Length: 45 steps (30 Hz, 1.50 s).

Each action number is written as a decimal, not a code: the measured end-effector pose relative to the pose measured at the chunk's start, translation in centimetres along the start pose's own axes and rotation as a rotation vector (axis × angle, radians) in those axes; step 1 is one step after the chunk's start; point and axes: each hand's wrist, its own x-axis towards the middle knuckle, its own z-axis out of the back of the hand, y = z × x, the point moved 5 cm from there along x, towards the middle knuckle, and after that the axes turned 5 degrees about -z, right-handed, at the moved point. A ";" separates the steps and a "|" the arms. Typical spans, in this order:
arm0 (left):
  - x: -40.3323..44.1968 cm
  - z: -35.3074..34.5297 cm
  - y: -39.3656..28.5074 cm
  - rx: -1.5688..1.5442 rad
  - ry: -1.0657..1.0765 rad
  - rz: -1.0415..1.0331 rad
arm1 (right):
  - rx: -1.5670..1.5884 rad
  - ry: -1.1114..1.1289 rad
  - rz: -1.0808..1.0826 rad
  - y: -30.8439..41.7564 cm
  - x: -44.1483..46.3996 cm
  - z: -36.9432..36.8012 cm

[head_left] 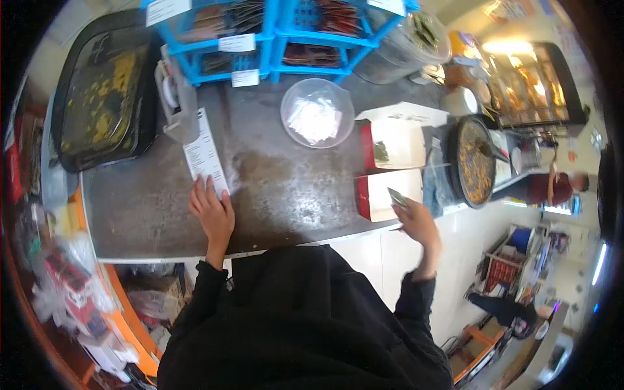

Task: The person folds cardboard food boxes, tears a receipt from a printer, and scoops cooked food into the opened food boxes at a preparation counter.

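Note:
My left hand (212,209) lies with its fingers spread on the lower end of a long printed receipt (203,153) on the counter. At its upper end, the receipt meets a grey device (179,107), perhaps a printer. My right hand (418,223) pinches a small dark green sachet (396,196) over the nearer open takeaway box (376,195), red outside and white inside. Just behind it stands a second open box (404,146) holding a small green item. A round clear plastic tub (296,133) of shiny white sachets sits in the middle.
Blue baskets (276,39) full of sachets line the back. At the left is a black tray (71,117) with yellow bits. A black pan (458,162) of food stands right of the boxes, near a lit glass display (539,88). Two people are farther off at the right.

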 end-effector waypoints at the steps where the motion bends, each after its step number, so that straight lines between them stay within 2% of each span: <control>1: 0.0 0.1 0.0 -0.005 0.003 -0.003 | -0.330 -0.165 0.192 -0.7 1.9 -1.3; 2: -0.1 0.2 0.2 -0.002 0.006 0.000 | -0.328 -0.220 0.272 -1.3 2.9 -2.7; 5: -0.1 0.3 0.1 -0.006 0.004 0.003 | -0.266 -0.115 0.100 0.8 3.7 -3.9; 7: -0.2 0.4 0.1 -0.006 0.014 0.008 | -0.243 -0.142 0.184 1.6 2.7 -3.6; 10: 0.0 0.4 0.1 -0.013 0.015 0.001 | -0.144 -0.154 0.257 2.3 0.9 -1.6; 13: 0.1 0.9 0.0 -0.029 0.002 -0.003 | 0.171 0.022 0.211 8.6 -2.4 5.0; 15: 0.1 0.9 -0.2 -0.031 -0.006 -0.015 | 0.331 -0.300 0.550 11.4 -0.9 11.1; 16: -0.1 0.7 -0.1 -0.026 -0.011 -0.019 | 0.280 -0.456 0.647 13.7 0.4 14.5; 18: -0.4 0.3 0.1 -0.030 -0.025 -0.010 | 0.149 -0.753 0.708 17.9 5.8 20.5; 19: -0.6 0.2 0.3 -0.034 -0.031 0.002 | 0.080 -0.891 0.669 19.0 10.2 22.6; 21: -1.0 0.5 0.7 -0.021 -0.031 0.039 | -0.051 -0.973 0.764 19.6 22.8 25.7; 23: -1.0 0.7 0.6 -0.041 -0.058 0.048 | -0.274 -0.904 0.623 21.2 27.1 23.4; 25: -1.0 1.0 0.7 -0.073 -0.079 0.045 | -0.317 -0.709 0.439 20.1 32.3 21.2; 27: -1.0 0.9 0.8 -0.114 -0.036 0.059 | -0.331 -0.863 0.474 20.0 32.0 21.7; 29: -1.1 1.8 0.7 -0.242 -0.103 0.061 | -0.429 -1.218 0.612 19.5 29.7 23.1; 30: -1.0 2.5 1.2 -0.309 -0.134 0.057 | -0.321 -1.366 0.643 19.6 27.1 23.3; 32: -1.4 4.0 4.4 -0.412 -0.271 0.179 | 0.366 -1.493 0.758 22.8 14.5 19.5; 34: -0.5 5.9 9.6 -0.583 -0.446 0.354 | 0.845 -1.390 0.901 26.7 2.2 10.3; 35: 0.4 7.1 13.2 -0.703 -0.544 0.473 | 0.723 -1.227 0.825 29.0 -1.4 4.8; 36: 1.8 7.5 17.5 -0.828 -0.670 0.585 | 0.841 -1.006 1.016 30.1 -1.0 -1.6; 37: 3.3 7.7 21.5 -0.956 -0.794 0.700 | 0.677 -0.736 1.110 33.5 -3.5 -7.2; 38: 5.2 7.9 24.1 -1.166 -0.705 0.718 | 0.510 -0.462 1.170 36.6 -6.0 -13.1; 40: 8.2 7.8 27.6 -1.580 -0.491 0.739 | 0.480 -0.157 1.164 41.8 -6.1 -22.4; 41: 8.6 8.0 28.2 -1.568 -0.416 0.777 | 0.504 -0.102 1.102 42.9 -4.6 -26.3; 43: 8.7 8.7 28.5 -1.527 -0.263 0.847 | 0.516 -0.186 1.059 45.0 -4.0 -29.2; 45: 9.4 9.8 27.8 -1.599 -0.263 0.680 | 0.597 -0.269 0.972 46.1 -3.8 -29.9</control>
